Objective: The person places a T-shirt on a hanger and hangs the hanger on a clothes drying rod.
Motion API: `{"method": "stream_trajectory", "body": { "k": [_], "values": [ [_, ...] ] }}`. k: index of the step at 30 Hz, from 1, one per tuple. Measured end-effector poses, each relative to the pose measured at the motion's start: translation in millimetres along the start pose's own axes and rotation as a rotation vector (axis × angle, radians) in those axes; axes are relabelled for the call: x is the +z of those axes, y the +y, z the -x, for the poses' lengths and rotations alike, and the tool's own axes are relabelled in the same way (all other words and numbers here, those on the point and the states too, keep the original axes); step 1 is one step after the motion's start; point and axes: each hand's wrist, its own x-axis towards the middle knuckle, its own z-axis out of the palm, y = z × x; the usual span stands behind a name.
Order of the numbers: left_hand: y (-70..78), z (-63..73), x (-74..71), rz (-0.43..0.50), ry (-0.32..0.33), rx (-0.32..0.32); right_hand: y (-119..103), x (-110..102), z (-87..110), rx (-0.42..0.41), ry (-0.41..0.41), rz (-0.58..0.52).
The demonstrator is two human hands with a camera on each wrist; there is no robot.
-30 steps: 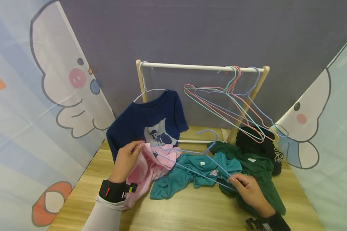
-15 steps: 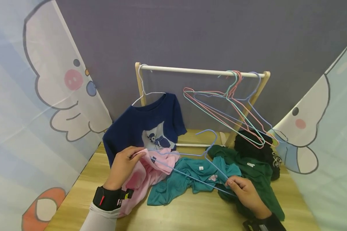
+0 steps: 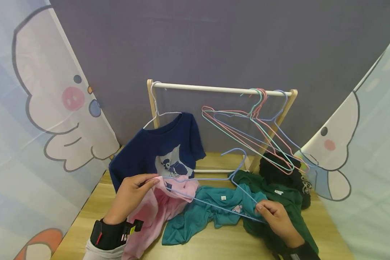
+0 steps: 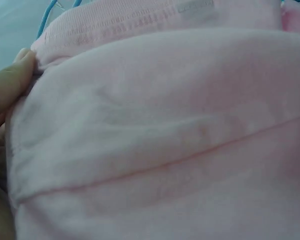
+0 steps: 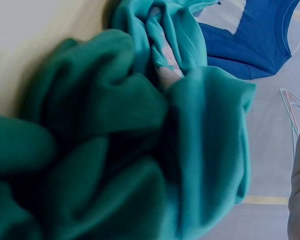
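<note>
My left hand (image 3: 133, 195) pinches the neck edge of a pink shirt (image 3: 149, 218), whose body hangs down onto the table. In the left wrist view, the pink shirt's cloth (image 4: 165, 115) fills most of the picture, with thumb and fingers at its left edge. My right hand (image 3: 276, 218) grips the right end of a blue wire hanger (image 3: 245, 157). The hanger's left end reaches into the shirt's neck opening, where cloth hides its tip. Beneath the hanger, a teal shirt (image 3: 208, 204) and a dark green shirt (image 3: 286, 202) lie crumpled on the table.
Behind stands a rack with a white rail (image 3: 201, 87). A navy shirt (image 3: 139, 150) hangs at its left end on a white hanger. Several bare hangers (image 3: 235, 134) in pink, green and blue hang at the right. A black garment (image 3: 273, 169) lies below them.
The head view has shifted, so the rack sits lower in the picture. My left hand has drawn slightly left and nearer with the pink shirt's neck. Both hands keep their holds.
</note>
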Motion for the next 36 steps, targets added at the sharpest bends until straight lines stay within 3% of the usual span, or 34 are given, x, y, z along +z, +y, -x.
{"method": "stream_trajectory", "body": {
  "k": [4, 10, 13, 21, 24, 29, 33, 36],
  "values": [
    [7.8, -6.8, -3.2, 0.002, -0.008, 0.065, -2, -5, -4.7, -0.075, 0.035, 0.03],
    [20.9, -25.9, -8.7, -0.015, 0.005, 0.275, -9, -13, -13.6, -0.155, 0.094, 0.059],
    [27.3, -35.9, -10.4, -0.015, -0.009, 0.336, -13, -19, -16.3, -0.19, 0.132, 0.097],
    [42.1, -55.7, 2.6, 0.006, -0.093, 0.444, -18, -41, -16.4, -0.385, 0.287, 0.231],
    [45.1, -60.0, 9.5, 0.018, -0.122, 0.477, -21, -48, -11.6, -0.364, 0.306, 0.312],
    [44.9, -60.4, 18.1, -0.051, -0.142, 0.531, -19, -47, -1.9, -0.292, 0.286, 0.391],
    [41.9, -59.6, 22.0, -0.125, -0.114, 0.541, -9, -39, 6.8, -0.311, 0.307, 0.329],
    [39.1, -57.6, 22.4, -0.188, -0.035, 0.519, -3, -32, 11.4, -0.344, 0.315, 0.257]
  ]
}}
